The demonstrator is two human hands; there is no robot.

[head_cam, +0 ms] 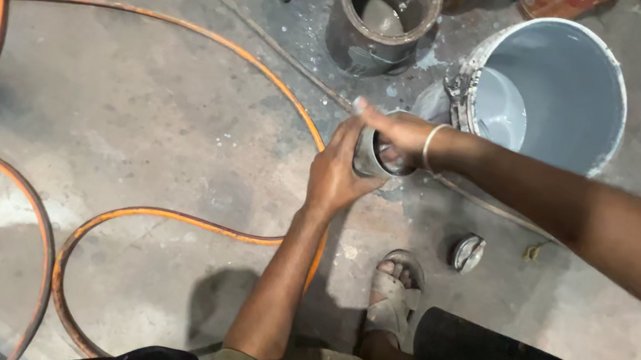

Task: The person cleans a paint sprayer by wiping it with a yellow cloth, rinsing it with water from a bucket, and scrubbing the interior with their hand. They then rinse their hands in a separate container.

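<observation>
Grey paint filled the large bucket, and just below it the left hand wrapped a small tin while the right hand's fingers reached into its mouth.

stained grey concrete floor, orange hose looping across, paint splatter, dim light.

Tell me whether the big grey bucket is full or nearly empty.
Nearly empty. The bucket stands upright with its grey inner wall bare almost to the bottom, where only a shallow pool of grey paint shows.
</observation>
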